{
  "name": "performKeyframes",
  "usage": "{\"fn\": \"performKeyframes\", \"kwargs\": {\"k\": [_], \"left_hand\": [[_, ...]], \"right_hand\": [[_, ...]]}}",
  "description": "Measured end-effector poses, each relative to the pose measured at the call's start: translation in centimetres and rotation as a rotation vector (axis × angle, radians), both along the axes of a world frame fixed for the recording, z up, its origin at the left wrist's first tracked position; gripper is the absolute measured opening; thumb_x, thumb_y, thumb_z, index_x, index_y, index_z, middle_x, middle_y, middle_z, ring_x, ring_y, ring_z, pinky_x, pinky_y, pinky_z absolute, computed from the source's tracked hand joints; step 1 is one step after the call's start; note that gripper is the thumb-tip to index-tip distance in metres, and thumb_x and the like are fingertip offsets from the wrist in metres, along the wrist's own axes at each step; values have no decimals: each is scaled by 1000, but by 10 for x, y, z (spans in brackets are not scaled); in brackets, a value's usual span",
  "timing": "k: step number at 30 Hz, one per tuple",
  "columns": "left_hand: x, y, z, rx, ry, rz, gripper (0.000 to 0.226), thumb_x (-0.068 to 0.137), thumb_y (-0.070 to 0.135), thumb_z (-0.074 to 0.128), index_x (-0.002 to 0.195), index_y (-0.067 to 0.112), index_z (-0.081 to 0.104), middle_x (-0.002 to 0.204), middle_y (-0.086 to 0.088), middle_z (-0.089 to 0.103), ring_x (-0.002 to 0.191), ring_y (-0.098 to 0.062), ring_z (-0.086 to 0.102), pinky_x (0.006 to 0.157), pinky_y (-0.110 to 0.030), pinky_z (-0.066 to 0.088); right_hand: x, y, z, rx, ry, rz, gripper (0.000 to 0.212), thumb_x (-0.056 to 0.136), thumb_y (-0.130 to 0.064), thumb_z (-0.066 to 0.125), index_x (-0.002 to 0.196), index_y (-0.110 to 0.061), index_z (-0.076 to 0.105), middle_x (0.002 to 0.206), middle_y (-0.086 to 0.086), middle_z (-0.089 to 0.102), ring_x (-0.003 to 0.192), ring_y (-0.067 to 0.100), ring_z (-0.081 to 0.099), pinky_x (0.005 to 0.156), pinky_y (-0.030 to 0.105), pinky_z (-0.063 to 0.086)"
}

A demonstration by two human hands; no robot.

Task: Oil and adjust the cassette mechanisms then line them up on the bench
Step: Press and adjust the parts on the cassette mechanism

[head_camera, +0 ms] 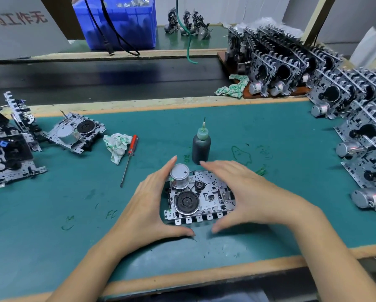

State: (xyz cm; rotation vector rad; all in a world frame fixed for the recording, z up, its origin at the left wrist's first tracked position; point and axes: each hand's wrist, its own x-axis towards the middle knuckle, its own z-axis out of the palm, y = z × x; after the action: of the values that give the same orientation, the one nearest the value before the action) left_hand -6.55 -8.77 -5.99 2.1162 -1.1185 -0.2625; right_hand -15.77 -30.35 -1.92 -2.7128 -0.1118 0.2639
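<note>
Hands (152, 205) flanking mechanism (199, 198), mid-mat (280, 171)

Open mat in front and to either side of the centre; clutter along the left, right and far edges.

The oil bottle (201, 147) stands just behind the cassette mechanism (199, 198) that both hands flank, blocking a straight reach forward. A screwdriver (129, 159) and rag (116, 147) lie left of it, with loose mechanisms (74, 132) further left. Rows of upright mechanisms (357, 131) wall the right edge of the worktop (73, 214).
</note>
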Motion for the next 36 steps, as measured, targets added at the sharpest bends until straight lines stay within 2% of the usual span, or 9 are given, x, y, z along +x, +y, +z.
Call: {"fn": "performKeyframes", "kwargs": {"k": [3,10,13,19,21,26,29,33,36], "left_hand": [[-1,0,0,-12,-11,7,121,44,70,75,137,65,-1,127,57,16,121,25,23,99,1,19],[-2,0,0,-21,-11,1,115,48,67,78,136,65,5,127,54,19,123,19,28,100,-1,22],[-2,0,0,-29,-14,-7,113,47,69,77,137,61,9,128,55,17,124,21,26,101,-1,21],[-1,1,0,-36,-15,-22,113,49,71,75,137,64,5,131,54,16,127,17,26,102,-2,20],[-1,2,-1,-33,-16,-19,112,50,71,74,137,64,3,131,54,15,128,17,26,102,-2,20],[-2,2,-1,-33,-12,4,110,51,72,72,138,63,5,130,54,17,125,21,25,100,0,19],[-4,3,0,-41,-10,70,107,47,72,71,137,59,13,127,50,28,120,19,33,98,-2,23],[-11,2,6,-97,37,284,98,46,73,62,137,48,34,110,29,56,100,0,54,88,-19,39],[-17,6,9,-209,149,454,59,55,79,51,103,46,59,81,26,67,80,3,61,73,-14,43]], "right_hand": [[8,7,0,-181,-38,42,121,57,-69,73,150,-22,12,148,-11,25,135,6,18,111,19,10],[17,10,6,-302,-42,59,111,55,-68,73,145,-22,27,139,-11,42,125,13,42,95,28,36],[13,8,6,-217,7,51,118,56,-68,74,149,-22,18,143,-11,31,130,8,28,104,25,30],[-4,5,0,-107,-82,7,114,59,-67,73,149,-36,10,154,-17,7,139,-1,-3,108,12,-8],[-11,2,-1,-59,-98,-48,112,60,-67,73,147,-44,7,153,-20,6,138,-4,-3,105,7,-10],[-21,-3,-7,-22,-89,-157,108,60,-68,71,146,-42,11,149,-21,22,135,-6,10,115,18,-1],[-24,-2,-7,-3,-120,-240,105,54,-81,57,144,-42,19,141,-23,34,131,-6,22,113,16,5],[-28,3,-11,117,-352,-406,69,66,-80,40,120,-38,51,110,-25,53,108,-5,44,89,16,31],[-27,15,-13,314,-503,-473,29,83,-59,51,86,-31,60,85,-18,60,88,3,57,78,26,45]]}}
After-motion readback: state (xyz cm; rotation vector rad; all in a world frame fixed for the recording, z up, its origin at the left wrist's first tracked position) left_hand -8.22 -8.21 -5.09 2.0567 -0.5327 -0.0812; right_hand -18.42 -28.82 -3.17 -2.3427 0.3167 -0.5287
